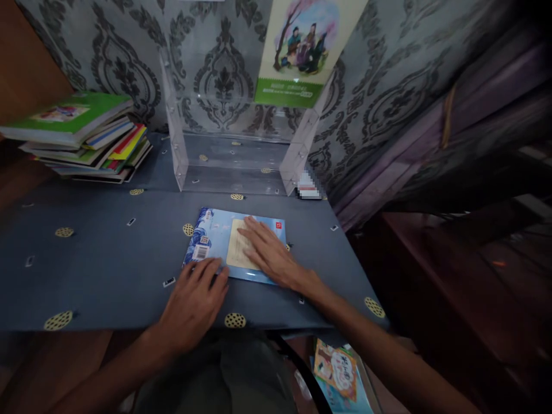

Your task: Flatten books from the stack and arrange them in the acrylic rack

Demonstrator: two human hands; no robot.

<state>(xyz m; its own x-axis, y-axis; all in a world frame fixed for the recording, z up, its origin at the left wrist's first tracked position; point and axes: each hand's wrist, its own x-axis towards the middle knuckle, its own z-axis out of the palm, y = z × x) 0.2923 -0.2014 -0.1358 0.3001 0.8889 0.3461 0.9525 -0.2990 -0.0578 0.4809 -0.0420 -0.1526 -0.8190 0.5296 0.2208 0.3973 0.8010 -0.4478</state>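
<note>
A blue book (215,238) lies closed on the cloth-covered table, with a cream panel on its cover and a barcode near its left end. My right hand (273,253) rests flat across the right half of the cover, fingers stretched out. At the book's near left corner is my left hand (196,299), its fingers apart and slightly bent, the tips at the edge. Neither hand grips the book. Beyond it stands a clear acrylic rack (233,175), with a green and cream illustrated book (297,57) upright at its upper right.
A stack of books (86,138) sits at the table's back left. A small pixelated object (308,187) is beside the rack's right foot. The dark blue pineapple-print tablecloth (107,259) ends at the right edge. More books (340,374) lie below the table.
</note>
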